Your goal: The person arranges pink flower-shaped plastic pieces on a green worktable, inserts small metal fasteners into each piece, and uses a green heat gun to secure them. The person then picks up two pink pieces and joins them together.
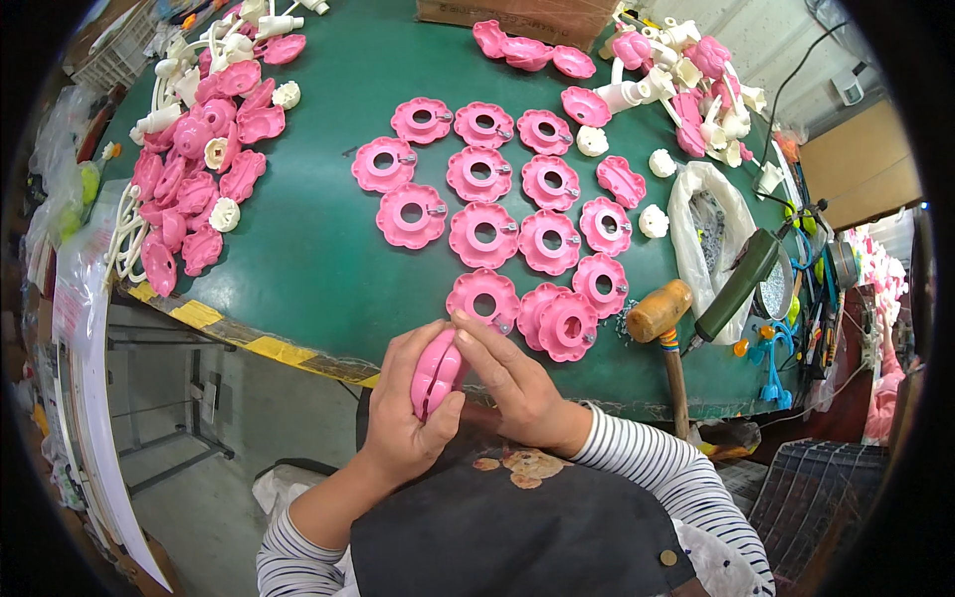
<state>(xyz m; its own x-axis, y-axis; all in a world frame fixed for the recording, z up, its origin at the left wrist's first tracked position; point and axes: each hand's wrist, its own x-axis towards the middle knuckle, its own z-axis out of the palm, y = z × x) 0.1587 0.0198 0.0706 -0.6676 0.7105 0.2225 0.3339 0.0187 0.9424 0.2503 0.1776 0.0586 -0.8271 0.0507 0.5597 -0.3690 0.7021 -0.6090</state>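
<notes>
A: What have I got in hand?

B: A glossy pink plastic shell piece (436,373), rounded with scalloped edges, held on edge just off the near rim of the green table (308,259). Left hand (403,418) wraps it from below, fingers closed tight around it. Right hand (507,383) presses on from the other side, fingers clamped on its top edge.

A: Seam?

B: I see a dark slit along its lower edge; can't tell if it's two halves.

A: What's near?

B: Rows of flat pink flower-shaped discs (484,235) on the felt-like green top, each with a round centre hole and a small metal bit at the hole's rim. Nearest disc (483,298) lies just beyond my fingertips.

A: Tools?

B: Wooden-headed mallet (660,310) to the right, handle hanging over the edge; a dark green cylindrical driver (738,285) beside it; a white plastic bag (708,231) of small grey parts.

A: Left side?

B: A heap of pink shells (189,189) mixed with white ribbed knobs and tubing.
</notes>
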